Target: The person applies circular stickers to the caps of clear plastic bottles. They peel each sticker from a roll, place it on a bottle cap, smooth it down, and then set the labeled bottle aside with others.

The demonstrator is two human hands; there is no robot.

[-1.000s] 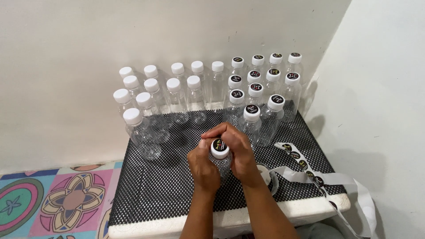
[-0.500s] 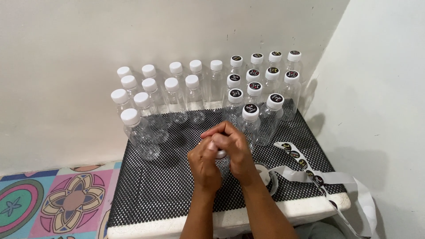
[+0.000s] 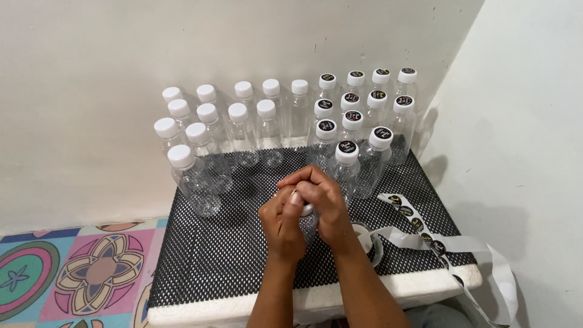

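- Fingers [image 3: 316,182] of my right hand [image 3: 325,206] curl down tight over the white cap of a clear plastic bottle [image 3: 308,211], pressing on its top; only a sliver of the cap shows between my hands.
- My left hand [image 3: 280,222] wraps the same bottle from the other side, thumb up against the cap, fingers folded close with no gap between them.
- Both hands touch each other over the bottle, which stands near the middle of the black mesh mat [image 3: 200,255]; its body is almost wholly hidden by my palms.
- Just beyond my knuckles stands a group of clear bottles with dark round stickers on their caps [image 3: 347,149], ranged back to the wall.
- To the left of those, bottles with plain white caps [image 3: 180,155] stand in rows.
- Near my right wrist a strip of white backing paper with dark round stickers [image 3: 419,228] trails off the mat's right edge.
- Beside the mat on the left lies a patterned, colourful floor covering [image 3: 67,273].
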